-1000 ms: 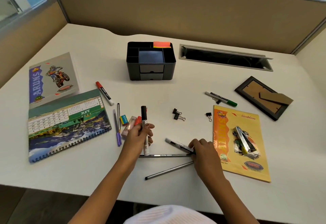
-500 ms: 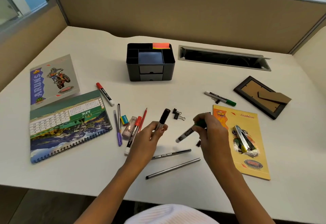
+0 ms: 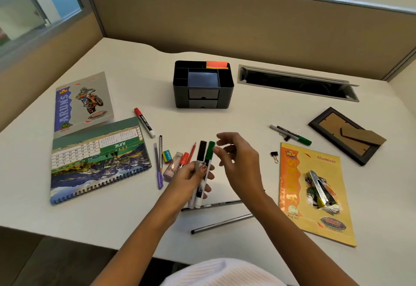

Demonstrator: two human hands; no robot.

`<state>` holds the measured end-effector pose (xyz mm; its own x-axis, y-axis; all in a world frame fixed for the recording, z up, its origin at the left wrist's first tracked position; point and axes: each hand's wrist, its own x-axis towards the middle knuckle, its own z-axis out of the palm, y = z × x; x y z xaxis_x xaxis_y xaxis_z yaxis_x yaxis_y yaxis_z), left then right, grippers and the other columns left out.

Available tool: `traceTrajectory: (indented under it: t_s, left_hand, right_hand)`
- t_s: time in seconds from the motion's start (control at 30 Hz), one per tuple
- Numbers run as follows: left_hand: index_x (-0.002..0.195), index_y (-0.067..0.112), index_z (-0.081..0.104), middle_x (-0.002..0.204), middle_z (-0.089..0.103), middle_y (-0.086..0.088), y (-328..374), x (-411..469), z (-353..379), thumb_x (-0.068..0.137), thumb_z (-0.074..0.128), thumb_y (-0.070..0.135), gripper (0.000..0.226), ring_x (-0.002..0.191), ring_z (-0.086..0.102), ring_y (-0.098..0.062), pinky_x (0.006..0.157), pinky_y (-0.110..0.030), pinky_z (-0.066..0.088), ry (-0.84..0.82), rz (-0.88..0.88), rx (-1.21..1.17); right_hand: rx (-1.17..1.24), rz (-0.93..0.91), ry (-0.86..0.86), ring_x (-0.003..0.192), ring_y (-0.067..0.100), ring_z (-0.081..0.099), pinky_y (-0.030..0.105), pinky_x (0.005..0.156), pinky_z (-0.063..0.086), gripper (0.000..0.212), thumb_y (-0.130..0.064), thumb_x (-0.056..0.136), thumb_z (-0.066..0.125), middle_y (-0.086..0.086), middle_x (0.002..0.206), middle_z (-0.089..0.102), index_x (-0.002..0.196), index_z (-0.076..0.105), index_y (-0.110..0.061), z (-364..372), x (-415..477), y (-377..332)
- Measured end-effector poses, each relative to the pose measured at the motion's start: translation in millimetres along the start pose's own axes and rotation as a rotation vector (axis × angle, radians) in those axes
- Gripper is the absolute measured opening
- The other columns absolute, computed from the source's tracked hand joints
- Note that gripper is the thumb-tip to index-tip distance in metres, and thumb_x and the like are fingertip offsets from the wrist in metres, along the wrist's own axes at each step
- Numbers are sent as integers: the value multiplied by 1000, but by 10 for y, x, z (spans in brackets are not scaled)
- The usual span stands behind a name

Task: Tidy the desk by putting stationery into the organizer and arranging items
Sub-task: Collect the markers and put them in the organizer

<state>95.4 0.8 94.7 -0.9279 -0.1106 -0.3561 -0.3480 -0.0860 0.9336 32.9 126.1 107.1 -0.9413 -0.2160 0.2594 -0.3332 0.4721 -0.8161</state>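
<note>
My left hand (image 3: 191,176) grips two markers upright above the desk: a black-capped marker (image 3: 201,153) and a green-capped marker (image 3: 210,150). My right hand (image 3: 238,162) hovers just right of the green cap with loosely curled fingers, holding nothing. The black organizer (image 3: 226,93) stands at the back middle with orange sticky notes (image 3: 216,64) in a rear slot. A red-capped marker (image 3: 144,122), a purple pen (image 3: 159,168), an eraser (image 3: 167,156) and red pens (image 3: 188,157) lie left of my left hand. Two dark pencils (image 3: 221,223) lie near the front edge.
A spiral calendar (image 3: 96,159) and a grey notebook (image 3: 82,102) lie at the left. A yellow notebook (image 3: 315,191) with a stapler (image 3: 320,190) on it, a green marker (image 3: 291,135), a binder clip (image 3: 274,156) and a face-down picture frame (image 3: 347,135) lie at the right. A cable slot (image 3: 297,83) opens behind.
My right hand passed the green-capped marker over to my left hand, which now holds it beside the black-capped one. The right hand has let go and drawn slightly away.
</note>
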Motion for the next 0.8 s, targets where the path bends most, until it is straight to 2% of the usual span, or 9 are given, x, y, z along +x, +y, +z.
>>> traceTrajectory:
  t_s: [0.1,0.17,0.23,0.3,0.37,0.43,0.5,0.67,0.8]
  left_hand:
    - [99,18,61,90,66,-3,-20,15,-179,97,42,25,20,67,64,-12,70,-34,56,136,-34,-55]
    - [95,18,61,86,67,-5,-31,4,-321,98,42,22,20,66,64,-13,65,-31,55,230,-56,-91]
    - [97,17,62,81,69,-4,-40,-20,-465,98,43,23,20,67,65,-14,64,-31,54,301,-59,-94]
    - [98,14,63,79,70,-3,-43,-52,-592,98,43,23,22,68,64,-16,69,-35,54,340,-51,-119]
    - [94,13,63,81,69,-6,-43,-80,-690,98,43,21,22,69,63,-18,66,-33,55,386,-52,-148]
    - [91,15,63,85,67,-7,-31,-100,-760,98,43,20,22,74,62,-21,62,-31,56,440,-59,-152]
    - [90,17,62,86,67,-5,-25,-107,-817,99,42,20,22,75,62,-21,62,-31,56,469,-60,-171]
    - [90,17,62,87,66,-7,-28,-116,-888,98,43,19,21,75,63,-22,52,-27,57,502,-85,-217]
    - [88,12,62,82,65,-8,-44,-107,-866,98,43,17,22,70,60,-21,58,-30,54,484,-124,-258]
  right_hand:
    - [-16,-30,1,76,5,59,12,66,49,19,-9,87,67,-5,90,64,104,62,-16,147,52,81]
    - [-32,-62,-79,74,3,56,10,67,45,15,-3,86,65,-3,87,65,97,65,-13,258,76,137]
    - [-74,-146,-201,71,6,54,13,66,44,14,1,84,65,1,85,66,93,67,-10,389,83,198]
    - [-148,-286,-323,74,15,56,22,66,45,15,3,82,65,7,88,65,94,68,-7,535,72,258]
    - [-301,-492,-445,85,26,58,31,70,50,23,5,79,67,11,96,65,99,67,-7,697,57,319]
    - [-448,-740,-544,92,28,57,34,75,51,30,5,78,69,11,102,64,105,67,-7,835,42,354]
    - [-487,-907,-621,91,27,57,34,78,51,29,1,79,69,11,101,65,107,67,-7,917,33,362]
    - [-532,-1050,-619,97,26,58,36,81,52,33,-9,79,74,10,107,64,110,63,-9,1002,60,399]
    - [-575,-1081,-586,99,22,55,33,86,48,40,-14,82,71,3,114,64,120,58,-14,962,144,414]
